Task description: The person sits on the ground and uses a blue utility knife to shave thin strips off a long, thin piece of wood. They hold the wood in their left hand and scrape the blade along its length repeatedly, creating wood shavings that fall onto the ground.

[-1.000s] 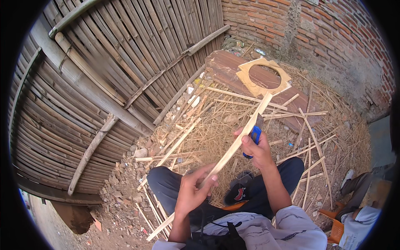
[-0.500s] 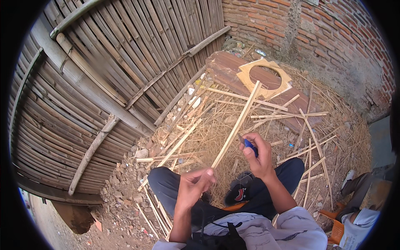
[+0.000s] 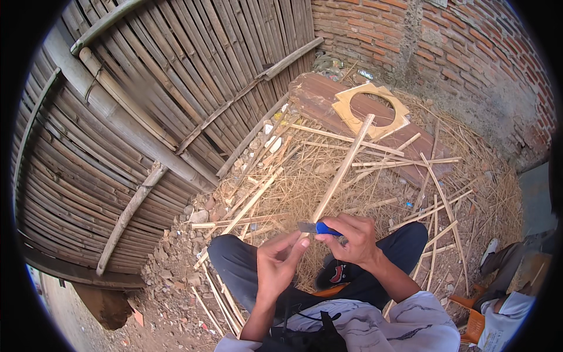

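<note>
While loose strips (image 3: 253,200) lie on the straw (image 3: 308,185), apparently already cut, one wooden strip (image 3: 344,167) pointing toward the brown board (image 3: 314,97)'s near edge looks unfinished, its near end pinched by the left hand (image 3: 278,264), the right hand (image 3: 356,239) gripping a blue-handled knife (image 3: 327,229) there.

On my feed I see a rough yard corner: a slatted bamboo wall (image 3: 193,79), weathered brick wall (image 3: 463,58), stony dirt ground (image 3: 167,311), scattered straw (image 3: 495,190).

The right hand (image 3: 355,239) hides part of the blue knife (image 3: 327,229) from me; the left hand (image 3: 278,261) covers the near end of the wooden strip (image 3: 345,167). Another person (image 3: 501,273) is cut off rightward.
</note>
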Action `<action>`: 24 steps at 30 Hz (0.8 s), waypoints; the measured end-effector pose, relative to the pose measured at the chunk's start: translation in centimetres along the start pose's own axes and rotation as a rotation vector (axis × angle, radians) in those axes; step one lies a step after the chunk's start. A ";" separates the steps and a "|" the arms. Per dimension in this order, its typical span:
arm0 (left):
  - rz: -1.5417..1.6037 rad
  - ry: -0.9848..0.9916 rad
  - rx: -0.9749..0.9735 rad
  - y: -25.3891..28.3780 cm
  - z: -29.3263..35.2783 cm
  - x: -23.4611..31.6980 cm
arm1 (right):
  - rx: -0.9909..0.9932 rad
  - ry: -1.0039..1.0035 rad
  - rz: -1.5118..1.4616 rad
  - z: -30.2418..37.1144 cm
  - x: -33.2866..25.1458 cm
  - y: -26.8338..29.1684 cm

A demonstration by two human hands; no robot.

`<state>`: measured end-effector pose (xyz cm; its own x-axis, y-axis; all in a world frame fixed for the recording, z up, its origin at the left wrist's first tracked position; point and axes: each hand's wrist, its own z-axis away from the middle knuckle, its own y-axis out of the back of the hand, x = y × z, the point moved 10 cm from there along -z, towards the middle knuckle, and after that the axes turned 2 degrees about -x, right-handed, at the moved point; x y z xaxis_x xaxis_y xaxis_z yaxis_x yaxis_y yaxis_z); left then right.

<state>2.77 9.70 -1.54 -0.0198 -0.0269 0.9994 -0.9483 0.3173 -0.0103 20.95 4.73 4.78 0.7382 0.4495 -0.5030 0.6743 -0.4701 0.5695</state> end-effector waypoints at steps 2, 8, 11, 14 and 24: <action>-0.045 -0.059 0.018 0.1 0.1 0.3 | -0.005 -0.001 0.014 -0.1 -0.1 -0.1; -0.125 -0.099 0.015 0.1 0.2 1.1 | -0.040 0.015 0.064 -0.3 0.3 0.1; -0.150 -0.046 0.012 0.7 0.7 1.1 | 0.135 -0.037 0.097 -0.8 2.4 2.5; -0.183 0.011 0.011 2.2 2.5 0.2 | 0.323 -0.248 0.170 -2.2 8.2 7.7; -0.313 -0.006 0.042 3.5 2.3 0.1 | 0.187 -0.101 0.022 -1.4 5.5 4.6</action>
<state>-1.23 8.64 -1.55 0.2732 -0.1231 0.9541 -0.9209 0.2531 0.2963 28.05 6.07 5.53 0.7448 0.3631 -0.5599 0.6426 -0.6162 0.4553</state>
